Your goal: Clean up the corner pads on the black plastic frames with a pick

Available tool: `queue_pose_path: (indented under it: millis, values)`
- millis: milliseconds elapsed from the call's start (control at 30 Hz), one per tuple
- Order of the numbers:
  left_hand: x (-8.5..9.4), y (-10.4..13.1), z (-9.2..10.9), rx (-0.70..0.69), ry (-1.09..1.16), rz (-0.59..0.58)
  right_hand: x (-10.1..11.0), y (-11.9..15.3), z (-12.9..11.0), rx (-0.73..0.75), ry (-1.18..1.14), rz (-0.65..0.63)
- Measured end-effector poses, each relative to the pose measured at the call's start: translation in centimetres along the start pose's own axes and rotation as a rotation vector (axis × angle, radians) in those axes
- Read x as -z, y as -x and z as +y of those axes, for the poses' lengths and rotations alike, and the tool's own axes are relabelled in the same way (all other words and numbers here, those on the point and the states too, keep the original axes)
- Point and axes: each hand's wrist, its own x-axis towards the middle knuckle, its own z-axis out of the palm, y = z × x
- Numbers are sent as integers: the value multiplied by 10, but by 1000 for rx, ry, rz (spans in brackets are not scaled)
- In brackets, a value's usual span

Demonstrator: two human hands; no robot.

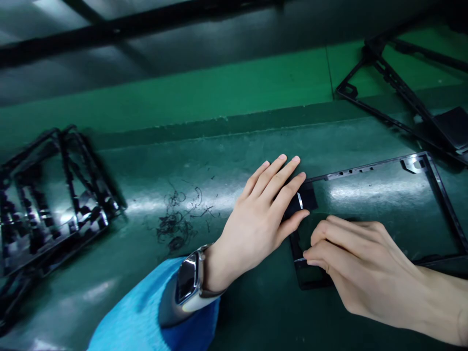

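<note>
A black rectangular plastic frame (448,204) lies flat on the green work surface in front of me. My left hand (265,207) rests palm down over its left end, fingers stretched out and thumb apart. By those fingertips a dark flat piece (310,196) shows at the frame's upper left corner. My right hand (353,253) is closed in a pinch at the frame's left bar, near the lower corner. Whatever sits between the pinched fingertips is hidden. A smartwatch (188,279) is on my left wrist, below a blue sleeve.
Thin black shavings (177,224) are scattered left of my left hand. Several similar black frames (68,195) stand stacked at the far left. More black frames (398,83) lie overlapping at the upper right. A raised green ledge (204,95) runs along the back.
</note>
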Motion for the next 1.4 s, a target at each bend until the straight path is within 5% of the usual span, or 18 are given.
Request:
queue_pose_path:
  millis: [1400]
  values:
    - [0,1,-1,-9,-10,8,0,-1,-1,8,52,34]
